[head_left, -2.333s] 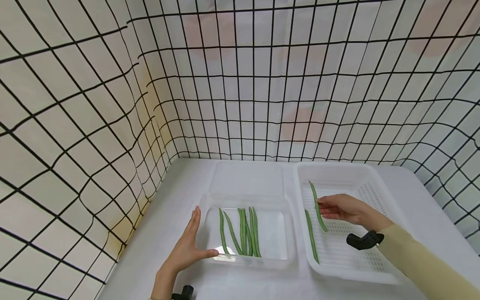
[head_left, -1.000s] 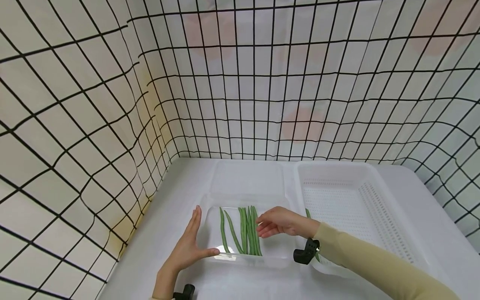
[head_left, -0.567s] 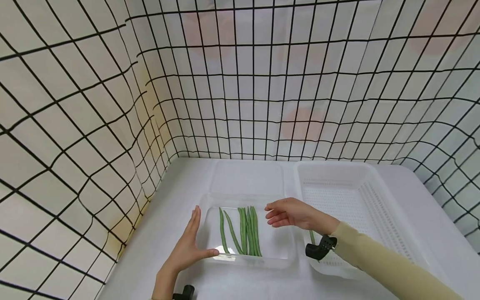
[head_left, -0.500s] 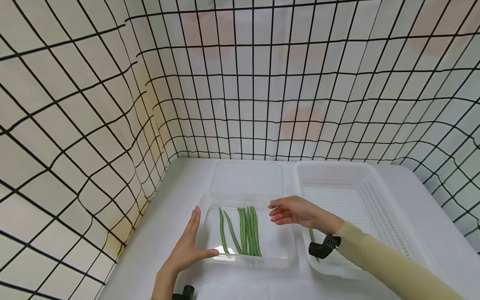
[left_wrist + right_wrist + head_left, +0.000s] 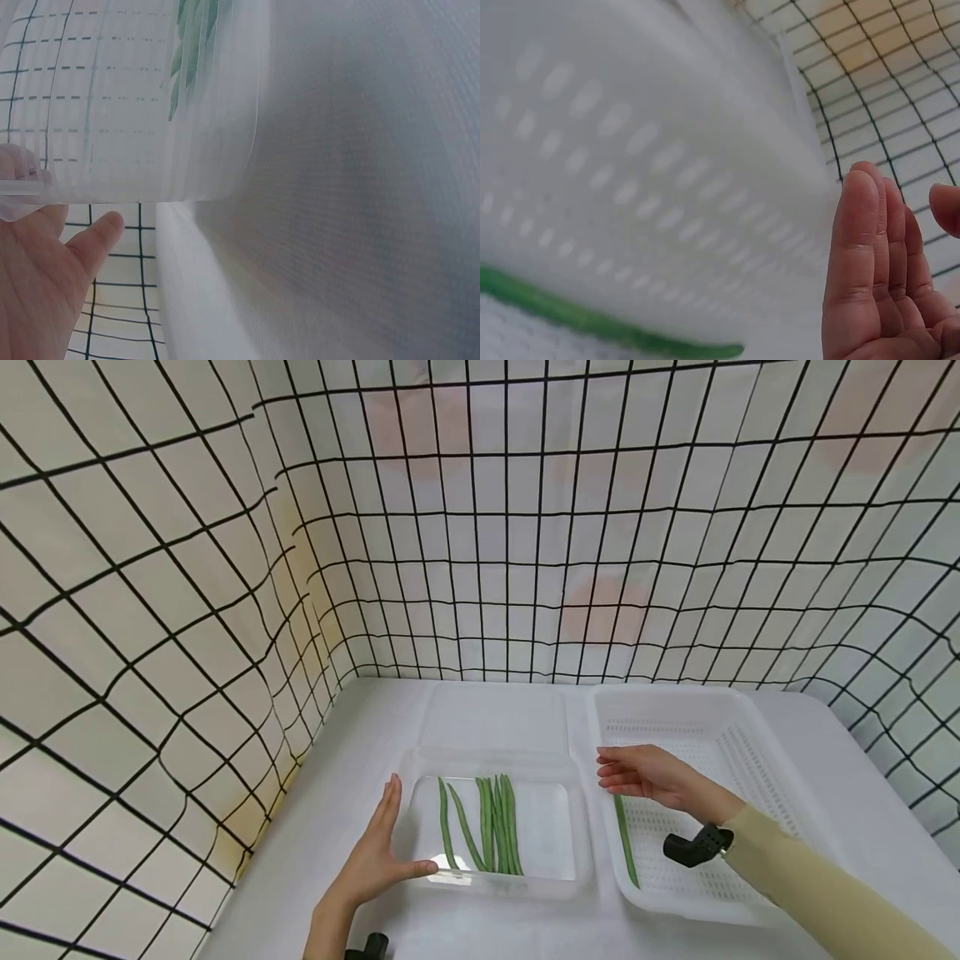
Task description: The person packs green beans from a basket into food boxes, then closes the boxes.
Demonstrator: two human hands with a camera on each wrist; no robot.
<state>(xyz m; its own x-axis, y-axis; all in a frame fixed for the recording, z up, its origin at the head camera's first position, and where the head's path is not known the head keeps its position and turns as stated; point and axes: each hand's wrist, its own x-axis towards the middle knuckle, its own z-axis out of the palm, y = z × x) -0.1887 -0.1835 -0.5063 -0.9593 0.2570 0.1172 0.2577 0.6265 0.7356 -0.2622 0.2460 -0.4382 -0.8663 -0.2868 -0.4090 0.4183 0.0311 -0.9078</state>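
My left hand (image 5: 372,857) is spread at the left front corner of a clear plastic container (image 5: 551,887), its thumb over the near rim; the left wrist view has the fingers by the container's side. Inside lie several green beans (image 5: 487,827), most in a bunch and two apart at the left. My right hand (image 5: 660,779) is over the left part of a white perforated basket (image 5: 750,827), fingers nearly straight and holding nothing. Under it one green bean (image 5: 626,847) lies along the basket's left side, its far end hidden by the hand; the right wrist view also has this bean (image 5: 607,324).
A clear flat lid (image 5: 495,718) lies behind the container on the white table (image 5: 510,935). Black wire grid (image 5: 525,552) with white cloth behind it stands at the back and both sides. The basket's raised walls stand just right of the container.
My right hand laid a green bean beside the bunch in the container, let go, then moved back right over the basket. My left hand has stayed in place.
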